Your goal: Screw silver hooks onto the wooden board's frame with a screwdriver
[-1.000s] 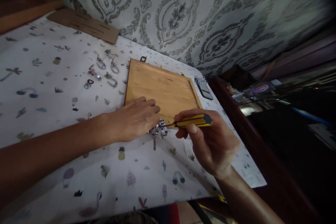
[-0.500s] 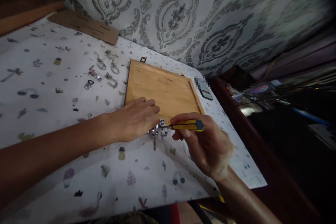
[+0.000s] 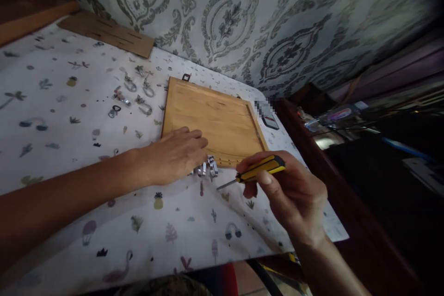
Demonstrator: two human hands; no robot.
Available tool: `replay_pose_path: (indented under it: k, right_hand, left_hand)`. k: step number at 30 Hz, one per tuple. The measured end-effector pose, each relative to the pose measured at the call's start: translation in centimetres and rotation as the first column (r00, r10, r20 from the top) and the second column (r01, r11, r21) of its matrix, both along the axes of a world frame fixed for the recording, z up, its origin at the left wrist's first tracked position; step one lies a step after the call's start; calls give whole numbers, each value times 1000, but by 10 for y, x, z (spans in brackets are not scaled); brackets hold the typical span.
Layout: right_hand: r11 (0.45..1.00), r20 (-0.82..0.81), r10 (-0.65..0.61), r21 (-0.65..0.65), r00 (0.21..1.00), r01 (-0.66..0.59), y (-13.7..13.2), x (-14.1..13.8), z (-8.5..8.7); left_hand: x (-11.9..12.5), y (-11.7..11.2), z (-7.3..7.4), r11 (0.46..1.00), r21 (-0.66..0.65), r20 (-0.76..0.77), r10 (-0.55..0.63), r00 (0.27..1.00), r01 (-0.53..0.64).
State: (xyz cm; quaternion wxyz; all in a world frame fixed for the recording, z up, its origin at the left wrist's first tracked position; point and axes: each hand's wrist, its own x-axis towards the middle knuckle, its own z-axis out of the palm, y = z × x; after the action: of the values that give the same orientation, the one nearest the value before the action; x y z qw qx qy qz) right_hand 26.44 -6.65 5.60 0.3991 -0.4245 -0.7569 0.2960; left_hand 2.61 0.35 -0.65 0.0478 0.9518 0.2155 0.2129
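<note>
My right hand (image 3: 289, 194) grips a screwdriver (image 3: 262, 169) with a yellow and black handle. Its shaft points left and down over the cloth, its tip apart from the metal pieces. Along the near edge of a wooden board (image 3: 211, 115) with a raised rim sit several shiny ring-shaped metal clips (image 3: 211, 167), close to a row of small dark holes. My left hand (image 3: 178, 155) lies over the board's near left corner, fingers curled down beside the clips. Its thumb and fingertips are hidden, so what it holds cannot be made out.
Several loose metal clips (image 3: 144, 105) lie on the patterned tablecloth (image 3: 135, 249) left of the board. Flat cardboard (image 3: 107, 32) rests against the patterned wall covering (image 3: 229, 18). A phone (image 3: 268, 118) lies right of the board. Beyond the table's right edge is dark clutter.
My right hand has drawn the screwdriver right and down, away from the metal clips, so its shaft now shows. My left hand stays by the board's corner. The view has shifted slightly.
</note>
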Motion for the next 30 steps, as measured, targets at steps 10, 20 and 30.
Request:
replay_pose_path:
  k: [10, 20, 30]
  right_hand:
    - [942, -372, -199, 183, 907, 282, 22, 1, -12]
    - [946, -323, -178, 203, 930, 252, 32, -14, -23]
    - [958, -359, -167, 161, 918, 237, 32, -12, -25]
  left_hand:
    - [0, -4, 11, 989, -140, -65, 30, 997, -39]
    - [5, -5, 16, 989, -119, -154, 69, 986, -88]
    - [5, -5, 22, 980, -175, -170, 65, 983, -95]
